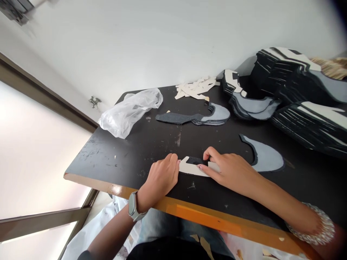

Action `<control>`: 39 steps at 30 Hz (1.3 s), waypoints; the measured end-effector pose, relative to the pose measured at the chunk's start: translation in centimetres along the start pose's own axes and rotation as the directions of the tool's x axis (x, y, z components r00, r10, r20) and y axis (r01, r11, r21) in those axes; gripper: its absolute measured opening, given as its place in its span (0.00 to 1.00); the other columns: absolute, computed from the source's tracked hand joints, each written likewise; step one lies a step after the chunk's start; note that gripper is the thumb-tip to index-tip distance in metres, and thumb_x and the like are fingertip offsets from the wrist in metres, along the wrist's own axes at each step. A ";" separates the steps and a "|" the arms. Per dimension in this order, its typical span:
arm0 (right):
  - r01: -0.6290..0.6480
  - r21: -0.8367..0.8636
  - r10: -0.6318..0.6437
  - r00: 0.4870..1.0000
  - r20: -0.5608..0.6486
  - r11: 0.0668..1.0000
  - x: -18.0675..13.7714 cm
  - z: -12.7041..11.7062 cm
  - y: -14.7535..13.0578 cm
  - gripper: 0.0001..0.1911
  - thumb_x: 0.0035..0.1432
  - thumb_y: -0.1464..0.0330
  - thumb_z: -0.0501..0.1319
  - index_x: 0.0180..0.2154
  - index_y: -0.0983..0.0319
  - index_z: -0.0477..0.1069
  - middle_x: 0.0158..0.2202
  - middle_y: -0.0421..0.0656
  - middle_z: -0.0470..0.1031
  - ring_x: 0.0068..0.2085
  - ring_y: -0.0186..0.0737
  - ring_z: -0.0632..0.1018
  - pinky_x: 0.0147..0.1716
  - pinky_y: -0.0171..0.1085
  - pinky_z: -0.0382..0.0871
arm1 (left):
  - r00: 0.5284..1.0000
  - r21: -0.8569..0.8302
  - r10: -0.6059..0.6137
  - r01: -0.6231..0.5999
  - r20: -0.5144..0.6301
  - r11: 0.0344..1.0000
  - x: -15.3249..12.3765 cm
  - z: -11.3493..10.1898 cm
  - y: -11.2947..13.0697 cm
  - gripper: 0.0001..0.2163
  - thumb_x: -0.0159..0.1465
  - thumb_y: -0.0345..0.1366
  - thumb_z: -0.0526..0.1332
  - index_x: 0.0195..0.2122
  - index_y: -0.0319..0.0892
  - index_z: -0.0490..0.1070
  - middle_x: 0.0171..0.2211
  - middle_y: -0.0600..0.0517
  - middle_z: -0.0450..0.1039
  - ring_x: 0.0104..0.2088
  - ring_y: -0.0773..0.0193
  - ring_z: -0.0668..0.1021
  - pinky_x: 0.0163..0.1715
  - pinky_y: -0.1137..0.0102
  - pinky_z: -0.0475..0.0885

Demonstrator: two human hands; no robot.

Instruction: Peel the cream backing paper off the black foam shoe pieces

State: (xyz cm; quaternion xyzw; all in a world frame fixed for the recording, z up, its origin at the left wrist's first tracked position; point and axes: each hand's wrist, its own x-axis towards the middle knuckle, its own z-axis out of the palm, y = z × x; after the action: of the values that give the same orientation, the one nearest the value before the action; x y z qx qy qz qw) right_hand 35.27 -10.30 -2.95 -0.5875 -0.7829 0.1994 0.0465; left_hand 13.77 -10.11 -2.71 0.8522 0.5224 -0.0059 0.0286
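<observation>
A flat curved piece shaped like a shoe upper lies on the dark table in front of me, with a grey rounded end at right and a black arm at left. Cream backing covers part of that black arm. My left hand is closed on the piece's left tip, fingers pressed together. Over the middle of the arm, my right hand bends its thumb and forefinger onto the cream backing. Its palm hides the part below.
Behind the hands lies a small stack of similar pieces. A clear plastic bag rests at left, cream strips near the wall. Tall piles of black pieces fill the right side. The table's front edge is orange-brown.
</observation>
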 end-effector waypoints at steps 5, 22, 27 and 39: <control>0.009 -0.022 -0.009 1.000 0.002 1.000 0.1 0.2 0.1 0.13 0.64 0.54 0.48 0.40 0.56 0.59 0.24 0.37 0.74 0.27 0.46 0.76 0.25 0.36 0.53 | 1.000 0.016 0.025 -0.025 -0.004 1.000 0.0 0.0 0.0 0.12 0.72 0.36 0.42 0.32 0.44 0.58 0.29 0.55 0.66 0.23 0.65 0.70 0.22 0.68 0.52; 0.002 0.001 -0.002 1.000 -0.019 1.000 0.3 0.1 0.2 0.13 0.62 0.54 0.49 0.37 0.56 0.60 0.22 0.36 0.73 0.25 0.43 0.75 0.25 0.36 0.54 | 1.000 0.061 0.003 -0.003 -0.005 0.998 0.0 0.2 0.3 0.13 0.72 0.38 0.42 0.33 0.43 0.60 0.29 0.54 0.67 0.25 0.63 0.73 0.20 0.70 0.54; 0.015 -0.015 -0.016 0.999 -0.035 1.000 0.3 0.2 0.2 0.13 0.62 0.55 0.50 0.36 0.56 0.61 0.23 0.37 0.74 0.25 0.42 0.74 0.24 0.36 0.53 | 1.000 0.074 0.006 -0.006 -0.001 0.997 0.0 0.3 0.4 0.12 0.72 0.37 0.42 0.34 0.43 0.60 0.30 0.53 0.68 0.26 0.62 0.75 0.20 0.71 0.57; 0.023 -0.047 -0.023 1.000 -0.019 0.999 0.2 0.1 0.1 0.13 0.63 0.55 0.50 0.34 0.57 0.62 0.24 0.37 0.75 0.23 0.40 0.73 0.25 0.36 0.55 | 0.999 0.082 0.029 -0.031 0.025 0.996 0.3 -0.1 0.1 0.13 0.72 0.37 0.43 0.34 0.42 0.62 0.29 0.53 0.68 0.24 0.62 0.74 0.19 0.71 0.55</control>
State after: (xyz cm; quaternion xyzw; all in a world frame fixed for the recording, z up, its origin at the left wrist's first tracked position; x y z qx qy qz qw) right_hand 35.29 -10.09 -3.09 -0.5813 -0.7936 0.1746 0.0426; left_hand 13.99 -9.92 -2.66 0.8602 0.5087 -0.0373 -0.0001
